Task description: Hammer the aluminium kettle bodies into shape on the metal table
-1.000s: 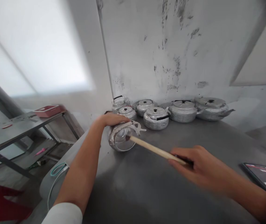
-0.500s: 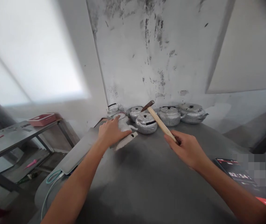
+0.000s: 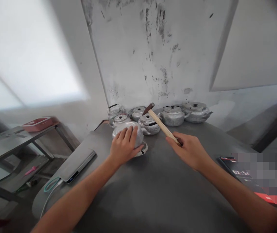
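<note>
Kettle (image 3: 139,134) is lying tipped on the bench (image 3: 162,191), left of centre, its smooth round face turning up under the left hand (image 3: 124,144). That hand is spreading over it, fingers nearly side by side, thumb standing apart near the pale handle (image 3: 145,149). Farther right, the right hand (image 3: 188,147) is clasping the shaft of the hammer (image 3: 162,124), which is slanting up and leftward.

The left palm is covering the kettle's near side, so contact beneath it is hard to make out. The hammer is hiding part of one lidded kettle (image 3: 143,122); whether they are touching, I cannot tell. Blocky pixels are masking much of the phone (image 3: 235,173).

The bench's left edge is running past the power bank (image 3: 77,164); open grey top is stretching between the forearms, while more kettles (image 3: 173,116) are bounding the far side.
</note>
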The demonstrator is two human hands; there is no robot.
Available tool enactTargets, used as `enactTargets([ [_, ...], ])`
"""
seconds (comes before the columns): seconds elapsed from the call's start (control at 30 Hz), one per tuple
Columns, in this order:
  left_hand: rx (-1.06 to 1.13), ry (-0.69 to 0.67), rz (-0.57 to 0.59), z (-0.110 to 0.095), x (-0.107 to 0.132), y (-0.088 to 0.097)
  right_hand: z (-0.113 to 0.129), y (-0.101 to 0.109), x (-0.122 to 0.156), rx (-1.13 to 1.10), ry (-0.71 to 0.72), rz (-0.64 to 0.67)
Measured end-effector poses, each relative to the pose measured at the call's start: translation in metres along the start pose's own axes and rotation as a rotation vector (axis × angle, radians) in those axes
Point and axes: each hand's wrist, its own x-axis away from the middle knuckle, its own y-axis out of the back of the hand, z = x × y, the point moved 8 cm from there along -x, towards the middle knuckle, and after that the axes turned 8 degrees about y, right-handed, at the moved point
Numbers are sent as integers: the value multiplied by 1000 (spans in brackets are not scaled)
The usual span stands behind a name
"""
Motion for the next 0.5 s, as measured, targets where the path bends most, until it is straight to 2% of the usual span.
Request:
enactTargets([
  [0.07,19,-82,96,-3,2,-9,1,-1,0,4,-3,8],
  [0.13,60,-60,166,4,1,-12,0,-3,0,14,-13,22],
  [0.37,382,610,193,98,-12,6,-7,-9,0,67,8,19],
  [0.43,523,750,181,119,-6,1,-9,-11,1,87,28,24],
  [0.5,673,850,226,130,2,-12,-11,-12,0,122,47,18],
])
